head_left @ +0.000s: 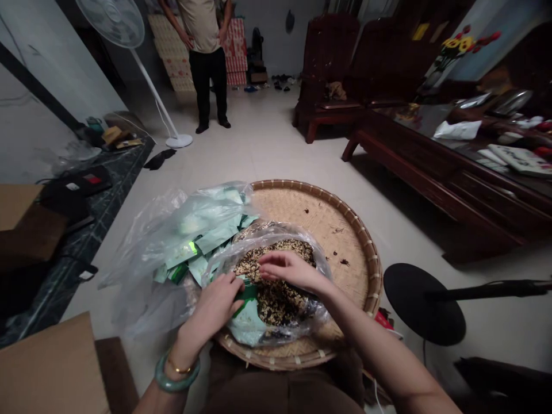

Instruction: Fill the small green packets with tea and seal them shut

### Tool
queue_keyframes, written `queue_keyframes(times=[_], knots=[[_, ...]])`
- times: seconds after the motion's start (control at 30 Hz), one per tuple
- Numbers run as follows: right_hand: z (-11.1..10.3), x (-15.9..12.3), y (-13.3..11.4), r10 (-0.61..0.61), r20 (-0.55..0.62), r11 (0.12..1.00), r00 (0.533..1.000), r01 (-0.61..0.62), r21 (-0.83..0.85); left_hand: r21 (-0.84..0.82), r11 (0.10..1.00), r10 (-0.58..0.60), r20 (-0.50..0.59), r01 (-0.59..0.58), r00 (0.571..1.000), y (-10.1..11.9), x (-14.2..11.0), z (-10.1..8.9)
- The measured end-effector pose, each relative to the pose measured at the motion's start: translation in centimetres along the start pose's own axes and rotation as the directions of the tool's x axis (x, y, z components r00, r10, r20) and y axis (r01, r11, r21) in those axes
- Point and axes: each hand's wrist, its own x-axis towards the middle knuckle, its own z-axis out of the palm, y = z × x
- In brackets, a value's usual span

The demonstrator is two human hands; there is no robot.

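Note:
A clear plastic bag [319,259] lies open on the round woven bamboo tray [280,198], filled with a loose dark and pale dried mix [284,307]. My left hand [218,305] has its fingers curled on the edge of a light green pouch [248,323] that rests in the bag's mouth, its dark green band showing. Above the mix hovers my right hand [288,269], fingers bent and held together; whatever they may pinch is hidden. To the left, a larger clear bag [150,287] holds several flat green pouches [219,234].
A black round stand base [425,302] is right of the tray. Cardboard boxes [52,368] stand at the left. Farther off are a white fan [179,140], a standing person [209,57] and a dark wooden table [431,167]. A few dark bits lie on the tray.

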Motion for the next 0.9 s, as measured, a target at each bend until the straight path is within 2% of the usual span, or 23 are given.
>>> queue_keyframes(times=[0.07, 0.13, 0.23, 0.33, 0.43, 0.53, 0.63, 0.7, 0.77, 0.83, 0.9], knots=[[0.0, -1.0, 2.3, -0.002, -0.031, 0.992, 1.000, -0.002, -0.127, 0.152, 0.988, -0.054, 0.086, 0.040, 0.995, 0.0, -0.2, 0.5], [0.3, -1.8, 4.1, -0.019, -0.042, 0.977, 0.999, 0.010, -0.215, 0.226, 0.973, -0.066, 0.115, 0.038, 0.991, 0.1, -0.3, 1.0], [0.8, -2.3, 6.0, -0.038, -0.062, 0.967, 0.997, 0.021, -0.256, 0.253, 0.967, -0.036, 0.132, 0.001, 0.991, -0.1, -0.4, 1.7], [0.8, -2.6, 6.9, -0.064, -0.106, 0.958, 0.992, 0.031, -0.287, 0.230, 0.972, 0.010, 0.132, -0.041, 0.991, -1.0, -0.5, 1.9], [0.5, -2.9, 7.0, -0.101, -0.172, 0.956, 0.980, 0.048, -0.290, 0.068, 0.996, 0.046, 0.090, -0.053, 0.995, -2.2, -0.5, 1.3], [0.3, -3.3, 6.5, -0.179, -0.288, 0.961, 0.941, 0.105, -0.255, -0.244, 0.970, -0.002, 0.055, 0.015, 0.998, -2.9, -0.3, 0.6], [0.3, -3.3, 6.0, -0.370, -0.379, 0.895, 0.849, 0.216, -0.390, -0.516, 0.851, -0.117, 0.001, 0.101, 0.993, -2.3, 0.5, 0.9], [0.4, -3.1, 5.8, -0.493, -0.397, 0.822, 0.775, 0.266, -0.503, -0.651, 0.750, -0.194, -0.045, 0.119, 0.980, -1.3, 1.3, 1.8], [0.5, -2.8, 5.7, -0.575, -0.400, 0.766, 0.713, 0.299, -0.569, -0.766, 0.631, -0.232, -0.032, 0.125, 0.972, 0.1, 2.1, 2.9], [0.6, -2.7, 5.6, -0.632, -0.374, 0.718, 0.679, 0.333, -0.611, -0.834, 0.537, -0.216, 0.011, 0.128, 0.976, 1.4, 2.8, 3.7], [0.6, -2.7, 5.6, -0.669, -0.318, 0.668, 0.672, 0.356, -0.654, -0.850, 0.514, -0.204, 0.006, 0.112, 0.979, 2.4, 3.2, 4.1]])
